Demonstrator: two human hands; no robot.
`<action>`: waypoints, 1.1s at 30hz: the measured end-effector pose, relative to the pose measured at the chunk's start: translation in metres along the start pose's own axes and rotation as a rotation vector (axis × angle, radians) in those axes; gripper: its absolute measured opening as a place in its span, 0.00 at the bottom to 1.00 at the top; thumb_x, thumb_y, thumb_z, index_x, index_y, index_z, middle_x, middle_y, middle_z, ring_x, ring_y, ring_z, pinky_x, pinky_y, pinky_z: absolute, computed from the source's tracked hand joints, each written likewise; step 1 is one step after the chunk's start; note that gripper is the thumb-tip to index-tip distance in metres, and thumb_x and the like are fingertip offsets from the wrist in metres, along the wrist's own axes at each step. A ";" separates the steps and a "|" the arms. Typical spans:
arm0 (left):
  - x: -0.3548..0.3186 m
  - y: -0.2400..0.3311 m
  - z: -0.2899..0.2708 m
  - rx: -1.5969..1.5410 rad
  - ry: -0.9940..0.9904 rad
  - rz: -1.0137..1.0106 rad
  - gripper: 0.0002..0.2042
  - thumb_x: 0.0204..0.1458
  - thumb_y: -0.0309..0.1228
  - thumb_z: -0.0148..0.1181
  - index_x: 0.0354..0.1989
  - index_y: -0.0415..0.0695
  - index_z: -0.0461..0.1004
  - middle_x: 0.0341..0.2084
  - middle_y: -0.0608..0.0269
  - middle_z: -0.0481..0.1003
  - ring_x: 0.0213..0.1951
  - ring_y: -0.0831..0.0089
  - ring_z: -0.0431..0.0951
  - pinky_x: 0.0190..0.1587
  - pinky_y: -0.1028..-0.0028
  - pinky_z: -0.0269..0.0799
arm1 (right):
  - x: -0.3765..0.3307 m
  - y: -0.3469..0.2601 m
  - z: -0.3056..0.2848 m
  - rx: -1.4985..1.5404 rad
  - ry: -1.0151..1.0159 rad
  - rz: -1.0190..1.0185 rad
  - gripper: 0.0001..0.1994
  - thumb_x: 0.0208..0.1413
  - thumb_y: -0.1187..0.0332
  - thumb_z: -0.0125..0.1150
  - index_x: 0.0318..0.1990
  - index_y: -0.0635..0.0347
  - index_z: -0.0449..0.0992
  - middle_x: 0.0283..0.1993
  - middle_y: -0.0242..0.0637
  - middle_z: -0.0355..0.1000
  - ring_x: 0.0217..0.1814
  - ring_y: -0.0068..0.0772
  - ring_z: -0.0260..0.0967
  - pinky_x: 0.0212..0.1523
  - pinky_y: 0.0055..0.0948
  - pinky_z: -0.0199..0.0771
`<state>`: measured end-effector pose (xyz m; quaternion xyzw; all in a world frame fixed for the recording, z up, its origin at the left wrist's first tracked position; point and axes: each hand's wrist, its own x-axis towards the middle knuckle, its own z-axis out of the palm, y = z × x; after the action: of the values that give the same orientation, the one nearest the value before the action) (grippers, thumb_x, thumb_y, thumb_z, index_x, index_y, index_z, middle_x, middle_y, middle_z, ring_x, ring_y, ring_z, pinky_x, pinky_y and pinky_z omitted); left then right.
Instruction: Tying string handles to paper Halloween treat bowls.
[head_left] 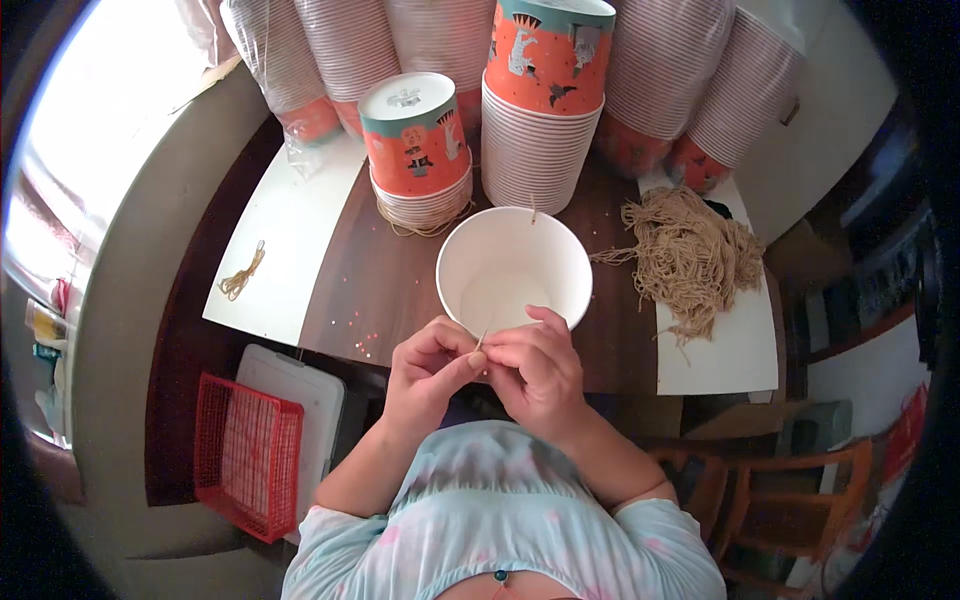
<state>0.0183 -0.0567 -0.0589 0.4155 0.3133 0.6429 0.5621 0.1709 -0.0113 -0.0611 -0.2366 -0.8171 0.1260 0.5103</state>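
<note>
I sit at a dark wooden table, looking down at my own two hands. My left hand and right hand meet at the near rim of an open white paper tub, which stands upright just in front of me. Both hands are closed in a fingertip pinch on a short piece of tan string that rises between them beside the rim. A second bit of string pokes up at the tub's far rim.

To do this well, I judge I should keep the pinch tight and close to the rim, steady the tub with my other fingers, and pull the string gently so the paper does not tear.

To my right, a loose heap of tan string pieces lies on a white sheet. Beyond the tub stand stacks of orange and teal printed tubs, upside down. A red wire basket sits low on my left.
</note>
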 end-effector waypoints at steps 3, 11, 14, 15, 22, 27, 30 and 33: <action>-0.002 0.007 0.005 -0.056 0.019 -0.030 0.02 0.53 0.21 0.56 0.31 0.35 0.70 0.32 0.64 0.67 0.36 0.77 0.71 0.40 0.76 0.75 | 0.000 -0.005 -0.001 -0.028 -0.022 0.018 0.09 0.43 0.72 0.65 0.33 0.54 0.72 0.37 0.29 0.72 0.39 0.32 0.70 0.56 0.45 0.61; 0.008 0.016 -0.003 -0.257 0.019 0.059 0.03 0.52 0.24 0.55 0.33 0.40 0.72 0.35 0.63 0.70 0.44 0.73 0.67 0.51 0.72 0.59 | -0.003 -0.002 -0.010 -0.182 -0.113 0.135 0.08 0.39 0.75 0.66 0.27 0.54 0.72 0.29 0.31 0.72 0.33 0.34 0.70 0.42 0.36 0.63; 0.016 0.015 -0.004 -0.268 0.008 0.064 0.02 0.52 0.25 0.55 0.33 0.41 0.72 0.35 0.64 0.70 0.44 0.72 0.67 0.55 0.70 0.56 | 0.003 -0.006 -0.015 -0.207 -0.311 0.192 0.09 0.39 0.71 0.67 0.30 0.55 0.74 0.33 0.34 0.73 0.37 0.37 0.70 0.46 0.36 0.64; 0.017 0.014 -0.004 -0.271 0.003 0.069 0.02 0.52 0.25 0.55 0.33 0.41 0.72 0.35 0.64 0.70 0.44 0.72 0.67 0.55 0.70 0.56 | 0.008 -0.005 -0.019 -0.212 -0.309 0.186 0.09 0.39 0.71 0.67 0.30 0.55 0.74 0.33 0.34 0.73 0.37 0.37 0.70 0.46 0.36 0.64; 0.024 0.005 -0.025 -0.073 -0.298 0.056 0.03 0.50 0.26 0.58 0.28 0.42 0.72 0.31 0.67 0.70 0.42 0.72 0.67 0.56 0.68 0.57 | 0.098 0.049 -0.058 -0.614 -0.228 0.295 0.19 0.41 0.65 0.67 0.43 0.60 0.75 0.42 0.43 0.73 0.46 0.50 0.69 0.48 0.42 0.68; 0.019 0.018 -0.052 -0.019 -0.199 0.139 0.13 0.54 0.36 0.55 0.29 0.36 0.74 0.35 0.59 0.72 0.43 0.70 0.72 0.48 0.73 0.64 | 0.117 0.069 -0.055 -0.514 -0.567 0.370 0.09 0.49 0.71 0.56 0.39 0.58 0.76 0.34 0.45 0.74 0.36 0.53 0.72 0.38 0.43 0.72; 0.033 0.026 -0.083 -0.045 0.277 0.074 0.28 0.53 0.49 0.53 0.52 0.37 0.66 0.47 0.56 0.71 0.47 0.68 0.71 0.51 0.70 0.65 | 0.118 0.043 -0.045 -0.339 -0.020 -0.234 0.16 0.50 0.69 0.56 0.47 0.60 0.73 0.41 0.44 0.74 0.39 0.48 0.72 0.41 0.44 0.71; 0.049 0.054 -0.092 0.041 0.174 0.238 0.42 0.48 0.56 0.57 0.64 0.41 0.51 0.58 0.57 0.62 0.58 0.66 0.63 0.59 0.66 0.58 | 0.138 0.025 -0.036 -0.117 -0.282 -0.392 0.30 0.46 0.71 0.58 0.61 0.60 0.62 0.63 0.49 0.60 0.60 0.47 0.61 0.58 0.41 0.62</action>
<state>-0.0892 -0.0119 -0.0451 0.4037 0.3225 0.7321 0.4439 0.1583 0.0797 0.0510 -0.0828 -0.9164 0.0086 0.3914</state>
